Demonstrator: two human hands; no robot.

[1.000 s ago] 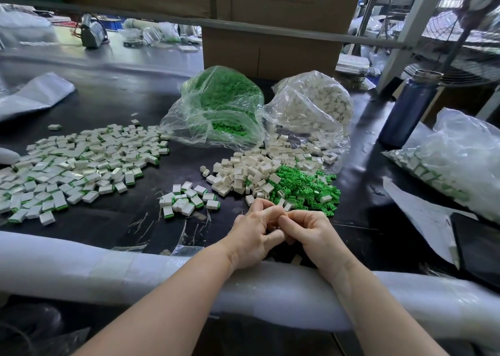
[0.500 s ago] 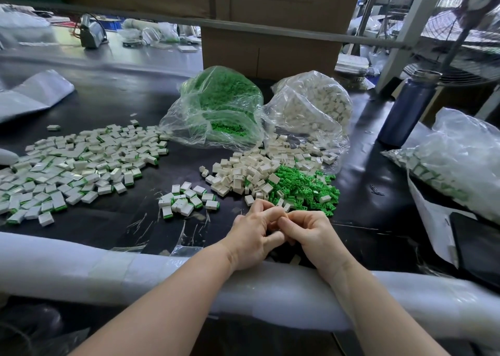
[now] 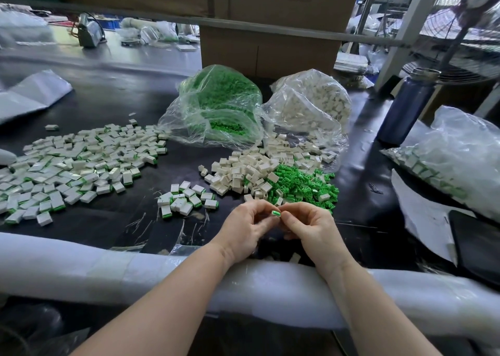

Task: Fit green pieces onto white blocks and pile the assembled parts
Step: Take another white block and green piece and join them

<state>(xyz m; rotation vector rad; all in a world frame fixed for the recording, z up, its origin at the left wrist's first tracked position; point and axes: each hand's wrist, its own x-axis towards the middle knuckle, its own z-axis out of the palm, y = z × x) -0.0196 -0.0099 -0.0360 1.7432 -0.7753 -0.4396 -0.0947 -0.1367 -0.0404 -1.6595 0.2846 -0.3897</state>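
My left hand (image 3: 244, 228) and my right hand (image 3: 311, 227) meet near the table's front edge, fingertips pinching one small white block with a green piece (image 3: 276, 213) between them. Just beyond lie a heap of loose white blocks (image 3: 243, 171) and a heap of loose green pieces (image 3: 300, 185). A small cluster of assembled parts (image 3: 185, 199) sits left of my hands. A wide spread of assembled parts (image 3: 75, 163) covers the left of the black table (image 3: 113, 220).
Two clear bags stand behind the heaps, one of green pieces (image 3: 216, 107), one of white blocks (image 3: 311, 104). A dark bottle (image 3: 405, 107) and another bag of parts (image 3: 454, 155) are at the right. A white padded roll (image 3: 81, 269) lines the front edge. A cardboard box (image 3: 270, 50) stands behind.
My fingers have opened slightly, so the block with its green piece now shows between the fingertips. The hands stay in the same spot.
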